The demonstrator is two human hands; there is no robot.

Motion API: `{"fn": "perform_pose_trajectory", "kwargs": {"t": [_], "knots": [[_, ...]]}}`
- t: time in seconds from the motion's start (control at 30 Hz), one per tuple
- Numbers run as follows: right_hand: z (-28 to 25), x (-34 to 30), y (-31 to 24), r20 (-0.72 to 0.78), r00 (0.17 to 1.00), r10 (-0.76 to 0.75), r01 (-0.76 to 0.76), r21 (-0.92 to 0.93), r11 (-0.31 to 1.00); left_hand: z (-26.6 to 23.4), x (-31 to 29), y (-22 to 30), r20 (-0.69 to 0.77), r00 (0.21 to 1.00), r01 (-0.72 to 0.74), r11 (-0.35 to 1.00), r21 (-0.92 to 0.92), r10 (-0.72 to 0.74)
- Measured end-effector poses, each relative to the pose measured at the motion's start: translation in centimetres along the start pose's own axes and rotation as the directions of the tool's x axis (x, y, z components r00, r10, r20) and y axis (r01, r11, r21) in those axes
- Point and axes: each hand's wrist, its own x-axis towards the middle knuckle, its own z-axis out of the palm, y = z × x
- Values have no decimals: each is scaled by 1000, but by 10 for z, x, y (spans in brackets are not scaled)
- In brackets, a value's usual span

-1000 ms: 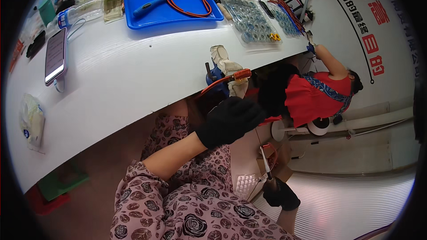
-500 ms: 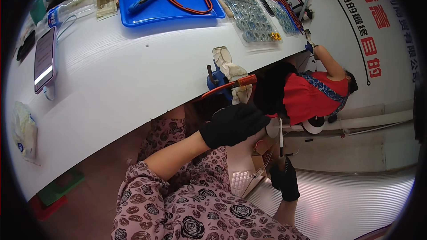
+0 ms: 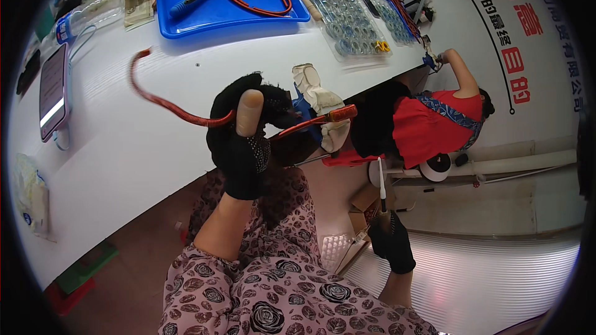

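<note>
My left hand (image 3: 239,149) wears a black glove with a beige thumb tip showing. Its fingers are closed round a red-orange cord (image 3: 180,115), whose free end curves out over the white bench. Low on the right, my right hand (image 3: 392,245), also in a black glove, grips a slim tool (image 3: 382,189) with a white shaft and tan handle, tip pointing up. Just right of my left hand, a blue clamp-like fixture (image 3: 303,110) with a white cloth (image 3: 320,93) stands at the bench edge. An orange piece (image 3: 342,113) joined to red cord lies across it.
A blue tray (image 3: 233,28) on the bench (image 3: 124,167) holds a blue-handled tool and coiled red cord. Clear packs of round pieces (image 3: 351,22) lie beyond. A phone (image 3: 54,93) lies at left. A person in red (image 3: 434,118) works along the bench to the right.
My left hand has moved left and up over the bench edge, turning so the thumb and the held red-orange cord show. My right hand keeps its grip on the tool, slightly further left in view.
</note>
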Motion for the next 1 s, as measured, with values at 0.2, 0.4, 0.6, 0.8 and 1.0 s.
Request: {"fn": "perform_pose_trajectory", "kwargs": {"t": [0.2, 0.4, 0.6, 0.8, 1.0], "knots": [[7, 3, -7, 22, 998, -55, 57, -62, 996, 5, -20, 14, 189, 982, 46, 993, -110, -25], [14, 7, -13, 33, 998, -59, 58, 32, 998, 2, -45, 26, 716, 697, -275, 906, 323, -44], [15, 5, -23, 8, 999, -54, 54, 24, 998, 12, -69, 15, 839, 534, -570, 776, 269, 101], [16, 4, -27, 1, 1000, -4, 4, 31, 1000, 5, -32, 32, 658, 744, -351, 905, 242, 113], [20, 5, -20, -1, 1000, -3, 3, 26, 1000, 9, 49, -3, 57, 981, 191, 980, -63, -187]]}}
